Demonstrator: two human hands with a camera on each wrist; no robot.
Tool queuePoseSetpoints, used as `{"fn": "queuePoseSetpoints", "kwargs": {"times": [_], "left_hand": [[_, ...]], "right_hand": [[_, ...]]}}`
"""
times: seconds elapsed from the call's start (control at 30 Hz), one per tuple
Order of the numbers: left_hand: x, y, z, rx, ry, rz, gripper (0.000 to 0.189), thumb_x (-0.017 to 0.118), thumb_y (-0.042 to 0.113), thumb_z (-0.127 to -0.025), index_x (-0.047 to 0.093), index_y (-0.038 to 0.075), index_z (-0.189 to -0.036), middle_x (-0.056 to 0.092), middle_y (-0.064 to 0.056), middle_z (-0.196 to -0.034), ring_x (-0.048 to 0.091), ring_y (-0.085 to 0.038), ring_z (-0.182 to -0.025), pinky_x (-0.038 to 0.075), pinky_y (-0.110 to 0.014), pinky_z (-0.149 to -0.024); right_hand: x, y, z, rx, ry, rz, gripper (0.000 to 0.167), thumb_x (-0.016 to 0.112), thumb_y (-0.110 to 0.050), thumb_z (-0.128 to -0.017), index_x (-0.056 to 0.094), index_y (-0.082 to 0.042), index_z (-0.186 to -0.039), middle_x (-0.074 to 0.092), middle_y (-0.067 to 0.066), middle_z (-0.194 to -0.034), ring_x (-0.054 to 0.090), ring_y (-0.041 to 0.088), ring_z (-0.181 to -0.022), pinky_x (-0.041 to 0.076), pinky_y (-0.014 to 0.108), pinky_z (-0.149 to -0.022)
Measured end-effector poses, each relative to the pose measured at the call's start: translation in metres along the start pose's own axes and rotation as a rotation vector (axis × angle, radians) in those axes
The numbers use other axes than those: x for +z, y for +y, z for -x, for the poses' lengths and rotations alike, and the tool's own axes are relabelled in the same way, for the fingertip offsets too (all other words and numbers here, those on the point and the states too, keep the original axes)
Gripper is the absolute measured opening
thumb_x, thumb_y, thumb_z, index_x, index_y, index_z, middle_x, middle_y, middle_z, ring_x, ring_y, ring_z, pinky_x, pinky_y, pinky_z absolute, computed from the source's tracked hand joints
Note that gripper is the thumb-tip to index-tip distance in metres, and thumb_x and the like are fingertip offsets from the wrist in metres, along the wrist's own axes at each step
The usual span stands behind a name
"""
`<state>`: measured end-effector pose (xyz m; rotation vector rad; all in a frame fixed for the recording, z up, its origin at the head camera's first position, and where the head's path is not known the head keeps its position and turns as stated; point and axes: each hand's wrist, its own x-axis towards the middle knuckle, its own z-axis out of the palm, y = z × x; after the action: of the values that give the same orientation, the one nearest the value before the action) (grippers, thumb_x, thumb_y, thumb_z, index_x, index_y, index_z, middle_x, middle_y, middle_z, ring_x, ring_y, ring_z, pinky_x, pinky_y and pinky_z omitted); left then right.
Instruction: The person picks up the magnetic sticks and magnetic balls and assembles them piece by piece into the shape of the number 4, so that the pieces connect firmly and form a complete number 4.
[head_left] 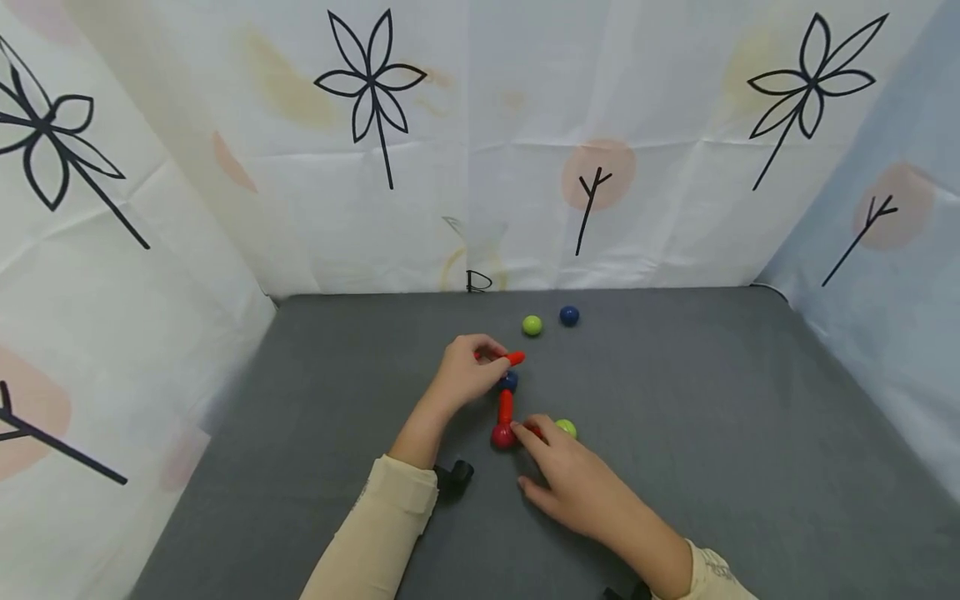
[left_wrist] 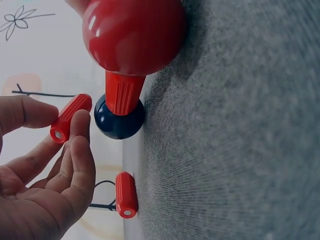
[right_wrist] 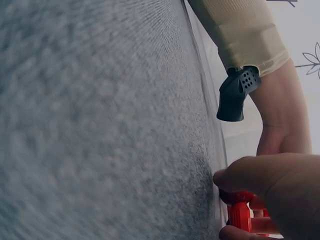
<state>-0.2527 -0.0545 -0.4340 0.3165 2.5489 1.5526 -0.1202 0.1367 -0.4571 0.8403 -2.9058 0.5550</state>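
From afar I see the left hand (head_left: 463,375) pinching a ridged red rod (head_left: 517,358) aimed toward three o'clock, nearer navy ball (head_left: 511,382) at five o'clock.

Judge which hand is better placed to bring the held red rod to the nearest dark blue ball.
Probably the left hand: it pinches the red rod close beside the dark blue ball. The right hand is nearer the person, by the red ball, and could perhaps steady the joined pieces.
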Motion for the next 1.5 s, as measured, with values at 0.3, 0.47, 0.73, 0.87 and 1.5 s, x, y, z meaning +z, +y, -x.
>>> {"fn": "queuePoseSetpoints", "kwargs": {"times": [0.3, 0.47, 0.73, 0.87, 1.5], "left_hand": [[0.002, -0.002, -0.001, -0.006, -0.012, 0.002, 0.013, 0.069, 0.022, -0.098, 0.077, 0.014, -0.105, 0.078, 0.0, -0.089, 0.069, -0.019, -0.08, 0.053, -0.034, -0.071], [0.002, 0.001, 0.0, 0.015, -0.034, 0.016, 0.013, 0.07, 0.019, -0.098, 0.076, 0.012, -0.106, 0.078, -0.003, -0.091, 0.071, -0.022, -0.078, 0.054, -0.033, -0.069], [0.007, 0.012, 0.005, 0.027, -0.039, 0.027, 0.018, 0.07, 0.017, -0.098, 0.074, 0.012, -0.115, 0.072, -0.005, -0.112, 0.071, -0.019, -0.088, 0.058, -0.032, -0.072], [0.009, 0.014, 0.006, 0.03, -0.029, 0.032, 0.025, 0.068, 0.016, -0.099, 0.073, 0.011, -0.123, 0.07, -0.008, -0.111, 0.072, -0.023, -0.088, 0.057, -0.031, -0.069], [0.011, 0.003, 0.002, 0.026, -0.071, -0.022, 0.021, 0.066, 0.016, -0.099, 0.08, 0.013, -0.114, 0.074, -0.005, -0.12, 0.068, -0.019, -0.087, 0.056, -0.032, -0.073]], "right_hand": [[0.0, 0.008, 0.001, 0.024, -0.015, -0.035, 0.068, 0.084, -0.034, -0.093, 0.057, -0.01, -0.15, 0.058, 0.006, -0.14, 0.064, 0.016, -0.115, 0.059, 0.039, -0.098], [0.001, 0.016, -0.001, 0.037, 0.032, -0.162, 0.056, 0.084, -0.027, -0.093, 0.063, -0.012, -0.144, 0.059, 0.002, -0.137, 0.065, 0.011, -0.105, 0.06, 0.032, -0.091], [0.002, 0.02, -0.004, 0.027, 0.104, -0.217, 0.045, 0.084, -0.023, -0.092, 0.068, -0.016, -0.134, 0.059, -0.003, -0.13, 0.064, 0.009, -0.098, 0.059, 0.029, -0.086], [0.002, 0.02, -0.004, 0.031, 0.115, -0.19, 0.043, 0.086, -0.025, -0.091, 0.068, -0.017, -0.13, 0.058, -0.004, -0.128, 0.062, 0.01, -0.1, 0.057, 0.031, -0.087], [0.005, 0.027, -0.005, 0.065, 0.163, -0.194, 0.034, 0.09, -0.041, -0.086, 0.068, -0.027, -0.108, 0.06, -0.011, -0.118, 0.06, 0.007, -0.099, 0.056, 0.031, -0.083]]}}
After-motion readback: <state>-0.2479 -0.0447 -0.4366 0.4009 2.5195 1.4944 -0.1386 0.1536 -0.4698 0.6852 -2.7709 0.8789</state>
